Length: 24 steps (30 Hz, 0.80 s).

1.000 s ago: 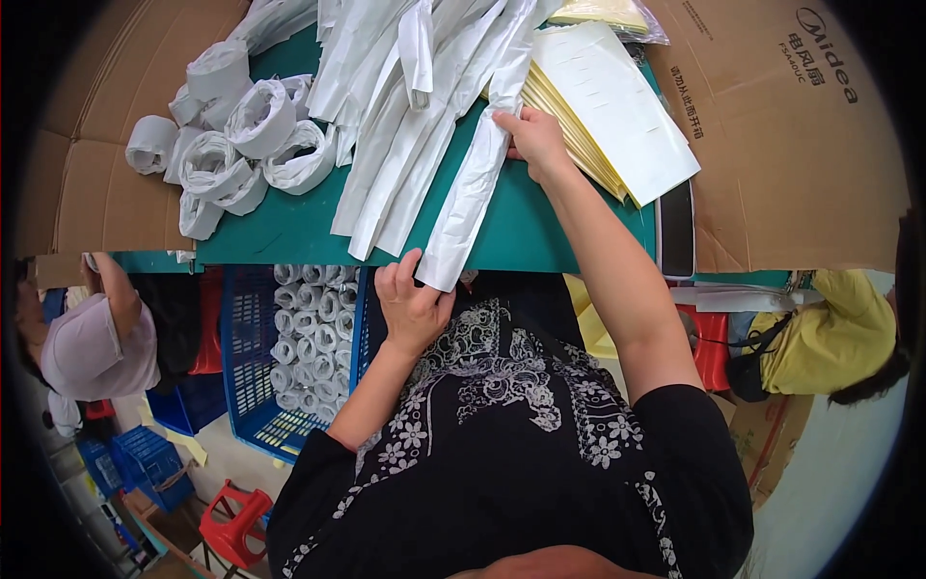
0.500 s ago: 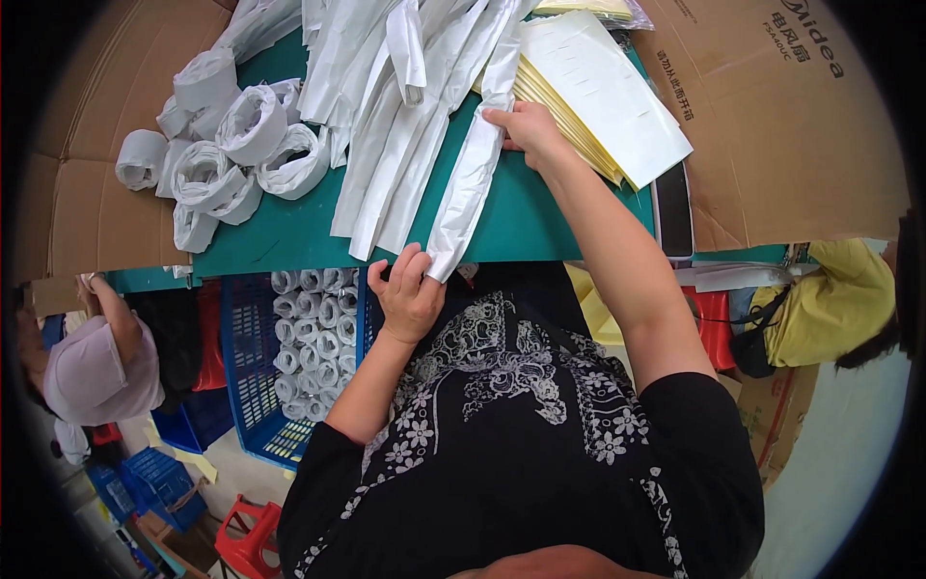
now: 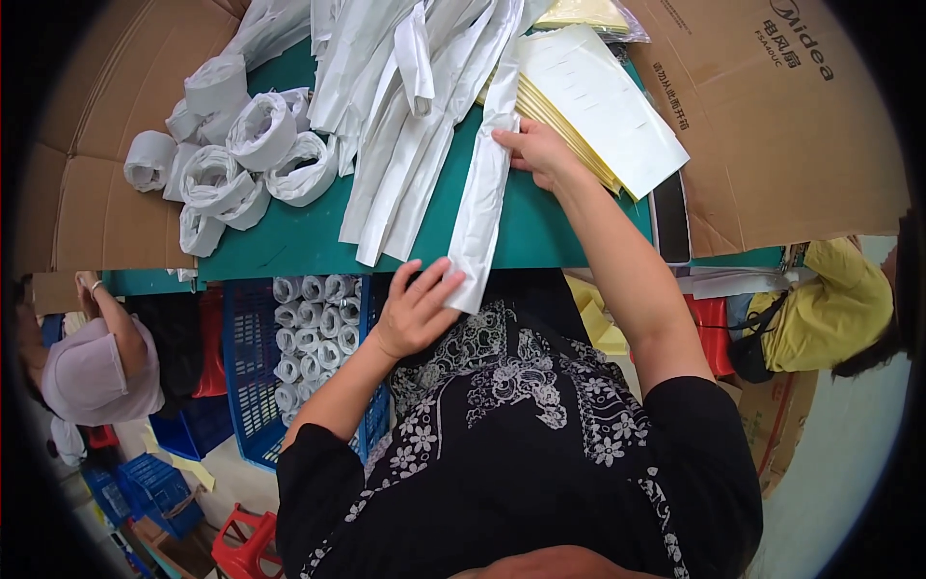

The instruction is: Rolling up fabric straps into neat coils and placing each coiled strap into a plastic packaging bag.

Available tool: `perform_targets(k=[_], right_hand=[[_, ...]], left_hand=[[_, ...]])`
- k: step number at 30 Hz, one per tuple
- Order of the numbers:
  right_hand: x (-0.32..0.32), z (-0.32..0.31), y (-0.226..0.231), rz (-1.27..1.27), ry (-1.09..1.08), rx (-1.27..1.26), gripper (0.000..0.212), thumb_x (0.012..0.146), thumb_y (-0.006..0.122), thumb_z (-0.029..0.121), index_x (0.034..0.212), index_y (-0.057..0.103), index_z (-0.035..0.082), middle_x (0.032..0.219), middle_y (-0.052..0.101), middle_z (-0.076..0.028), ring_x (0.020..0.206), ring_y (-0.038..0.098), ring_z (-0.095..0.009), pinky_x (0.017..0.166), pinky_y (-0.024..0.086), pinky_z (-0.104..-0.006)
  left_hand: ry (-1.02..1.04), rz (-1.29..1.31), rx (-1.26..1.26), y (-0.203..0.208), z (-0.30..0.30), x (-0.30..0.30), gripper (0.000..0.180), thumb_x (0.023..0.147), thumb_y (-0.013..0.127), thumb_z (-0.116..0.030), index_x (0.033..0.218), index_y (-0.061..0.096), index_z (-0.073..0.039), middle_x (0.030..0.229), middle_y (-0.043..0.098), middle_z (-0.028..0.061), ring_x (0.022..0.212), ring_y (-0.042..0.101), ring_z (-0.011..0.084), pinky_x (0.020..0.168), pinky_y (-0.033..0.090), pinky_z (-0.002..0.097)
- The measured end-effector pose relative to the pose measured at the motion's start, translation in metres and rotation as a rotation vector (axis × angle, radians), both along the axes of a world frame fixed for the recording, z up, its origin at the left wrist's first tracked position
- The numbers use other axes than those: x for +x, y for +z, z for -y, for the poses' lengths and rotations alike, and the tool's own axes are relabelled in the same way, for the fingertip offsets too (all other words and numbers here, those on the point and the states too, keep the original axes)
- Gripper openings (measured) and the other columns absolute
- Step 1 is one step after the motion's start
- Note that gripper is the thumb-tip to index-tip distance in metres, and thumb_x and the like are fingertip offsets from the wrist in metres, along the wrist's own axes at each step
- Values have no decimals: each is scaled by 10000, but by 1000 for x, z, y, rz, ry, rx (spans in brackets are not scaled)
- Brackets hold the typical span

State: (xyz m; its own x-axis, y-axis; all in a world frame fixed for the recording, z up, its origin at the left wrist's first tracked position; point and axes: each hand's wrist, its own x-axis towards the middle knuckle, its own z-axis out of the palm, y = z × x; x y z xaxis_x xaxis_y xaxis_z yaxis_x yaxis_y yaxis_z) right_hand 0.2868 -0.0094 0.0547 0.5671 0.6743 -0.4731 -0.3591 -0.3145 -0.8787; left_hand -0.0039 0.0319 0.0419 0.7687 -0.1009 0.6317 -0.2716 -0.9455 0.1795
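Note:
A long, flat folded white strip (image 3: 482, 193) of thin sheet material slants across the green table (image 3: 289, 236), its near end hanging past the front edge. Partway up, my right hand (image 3: 542, 154) pinches its right side between thumb and fingers. At the near end my left hand (image 3: 415, 314) grips the left edge, fingers stretched over the strip and thumb hidden behind it. Several similar loose white strips (image 3: 391, 183) lie in a heap just left of the held one. Farther left sit several white rolls (image 3: 214, 179), coiled into rings and piled together.
Yellow sheets topped by a white one (image 3: 603, 111) lie at right, before a cardboard wall (image 3: 772, 125). Another cardboard wall (image 3: 106, 106) stands at left. Under the table's edge, a blue basket (image 3: 256, 386) holds several small white rolls. Co-workers sit at both sides.
The strip has slid toward me, so more of it hangs past the table edge. My left hand's fingers have straightened over it; my right hand has come slightly nearer, still pinching.

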Motion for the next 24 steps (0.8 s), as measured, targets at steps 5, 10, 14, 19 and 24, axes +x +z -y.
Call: perform_targets(k=[5, 10, 14, 19, 24], right_hand=[[5, 18, -3, -264, -52, 141, 185, 866, 589, 124, 1037, 545, 68, 965, 630, -58, 880, 603, -175, 793, 470, -346], [-20, 36, 2, -309, 9, 227, 321, 846, 564, 36, 1161, 510, 70, 1011, 627, -58, 834, 627, -147, 751, 511, -292], [-35, 54, 15, -95, 64, 309, 386, 762, 534, -80, 1139, 525, 6, 994, 629, -71, 867, 611, -143, 763, 486, -269], [-36, 80, 15, -14, 188, 435, 376, 789, 525, -13, 1165, 525, -29, 1023, 616, -77, 893, 595, -138, 804, 470, -261], [-43, 97, 19, 154, 314, 459, 377, 768, 663, 121, 1106, 581, -24, 914, 624, -29, 793, 569, -96, 697, 467, -239]], left_hand=[[-337, 114, -32, 45, 11, 17, 119, 731, 637, -135, 800, 548, -97, 1024, 630, 134, 965, 610, 311, 885, 466, 436], [-272, -368, -984, 95, 17, 51, 426, 735, 666, -3, 1119, 482, -8, 848, 629, 82, 781, 615, 176, 717, 480, 261], [39, -703, -1603, 89, -12, 103, 580, 772, 698, -59, 1232, 345, -41, 833, 624, 74, 748, 603, 122, 595, 477, 235], [308, -693, -1799, 70, -15, 128, 384, 740, 708, -3, 978, 420, -93, 755, 513, -11, 588, 501, 69, 511, 427, 200], [299, -739, -1882, 33, -22, 132, 383, 741, 689, 25, 993, 415, -66, 806, 555, 41, 670, 580, 124, 572, 510, 260]])
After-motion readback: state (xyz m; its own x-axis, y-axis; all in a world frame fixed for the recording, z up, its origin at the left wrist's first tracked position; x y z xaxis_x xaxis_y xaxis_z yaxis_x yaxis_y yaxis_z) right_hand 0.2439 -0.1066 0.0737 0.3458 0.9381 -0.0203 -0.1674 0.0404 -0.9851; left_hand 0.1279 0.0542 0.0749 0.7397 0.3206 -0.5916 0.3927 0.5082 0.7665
